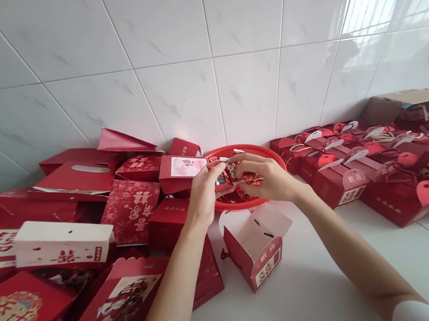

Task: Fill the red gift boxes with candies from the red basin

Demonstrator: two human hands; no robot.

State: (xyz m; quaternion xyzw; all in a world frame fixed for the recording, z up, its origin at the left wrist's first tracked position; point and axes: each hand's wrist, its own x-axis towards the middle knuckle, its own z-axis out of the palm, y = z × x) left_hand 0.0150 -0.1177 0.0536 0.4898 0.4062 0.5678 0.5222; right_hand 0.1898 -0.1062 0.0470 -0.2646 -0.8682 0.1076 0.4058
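My left hand (204, 193) and my right hand (268, 176) meet over a red round plastic basket (277, 157). Between my fingers is a small bunch of wrapped candies (232, 171) in red and dark wrappers; both hands are closed on it. More red wrappers lie in the basket below. Just in front of the basket, an open red gift box (254, 254) with a pale inside stands on the white surface, its top flaps spread and nothing visible in it.
Red gift boxes (130, 209) and a white box (64, 241) are piled at the left. Rows of closed red boxes (337, 179) stand at the right, with a brown carton (409, 102) behind. A tiled wall (183, 95) rises behind the basket.
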